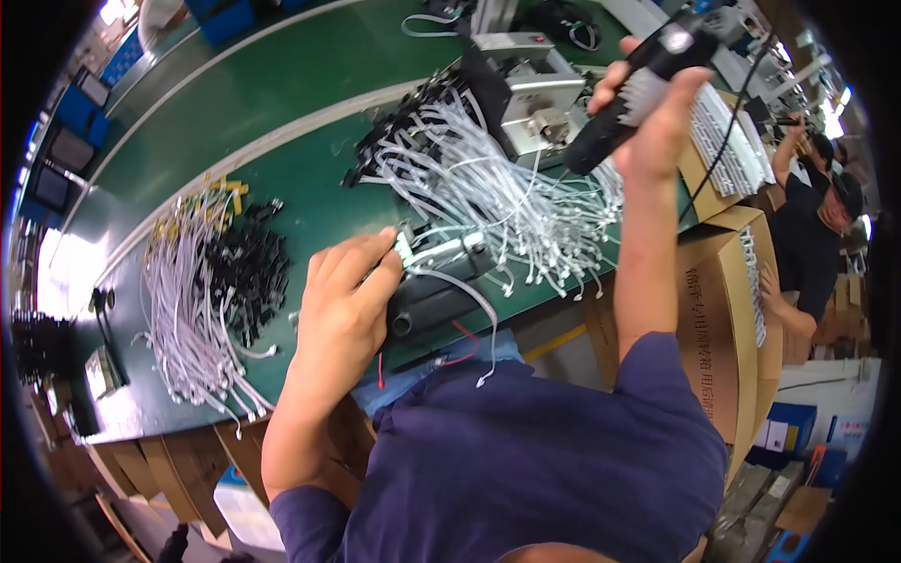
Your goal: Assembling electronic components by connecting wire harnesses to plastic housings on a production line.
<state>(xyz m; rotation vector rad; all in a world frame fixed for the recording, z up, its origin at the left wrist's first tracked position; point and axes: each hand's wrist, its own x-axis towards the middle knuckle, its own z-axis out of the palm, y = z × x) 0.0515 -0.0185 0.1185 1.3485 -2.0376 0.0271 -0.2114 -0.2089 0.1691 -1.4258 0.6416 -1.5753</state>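
Observation:
My right hand (pixel 660 131) is raised at the upper right, wrapped round a black electric screwdriver (pixel 601 127). The tool's tip points down and left, over a spread bundle of white cables (pixel 469 174). My left hand (pixel 345 296) is at a dark grey holding fixture (pixel 436 300) near the bench edge. Its thumb and forefinger pinch a small white-and-green piece (pixel 404 248) at the fixture's end. From beside that piece a grey cable (pixel 481 305) loops over the fixture and hangs past the edge. My fingers partly hide the small piece.
Another cable bundle (pixel 178 300) lies on the left of the green bench (pixel 310 202), beside a heap of black parts (pixel 249 267). A metal device (pixel 544 103) stands behind the white cables. Cardboard boxes (pixel 718 319) flank my right side; beyond them is another person (pixel 812 225).

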